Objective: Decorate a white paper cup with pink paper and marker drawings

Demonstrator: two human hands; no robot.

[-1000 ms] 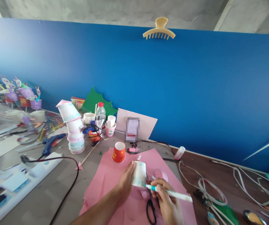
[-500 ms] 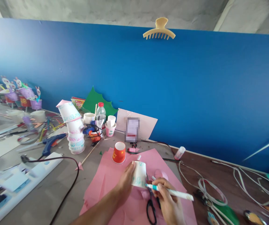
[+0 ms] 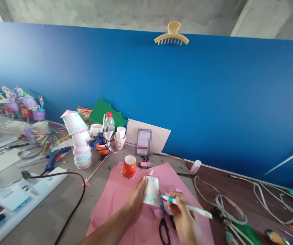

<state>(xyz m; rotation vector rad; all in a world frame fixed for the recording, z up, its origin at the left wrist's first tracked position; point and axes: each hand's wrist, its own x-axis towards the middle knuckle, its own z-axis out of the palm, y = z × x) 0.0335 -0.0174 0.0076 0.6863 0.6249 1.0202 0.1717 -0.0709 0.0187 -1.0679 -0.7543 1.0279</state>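
Observation:
My left hand (image 3: 137, 194) grips a white paper cup (image 3: 151, 191) from its left side. Teal marks show near both ends of the cup. In my right hand (image 3: 183, 214) is a white marker (image 3: 194, 209) with a teal band, its tip close to the cup's lower right side. Black-handled scissors (image 3: 164, 231) lie below the cup on the pink paper (image 3: 105, 211), partly hidden by my right hand. A red paper cup (image 3: 129, 167) stands behind my left hand on the same paper.
A leaning stack of decorated cups (image 3: 82, 143) stands at left, near a blue glue gun (image 3: 53, 157) and a white power strip (image 3: 41, 190) with a dark cable. White cords (image 3: 221, 200) lie at right. A blue partition (image 3: 212, 102) closes off the back.
The marker tip has moved slightly up and right, off the cup's lower edge. My left hand and the white cup stay nearly in place.

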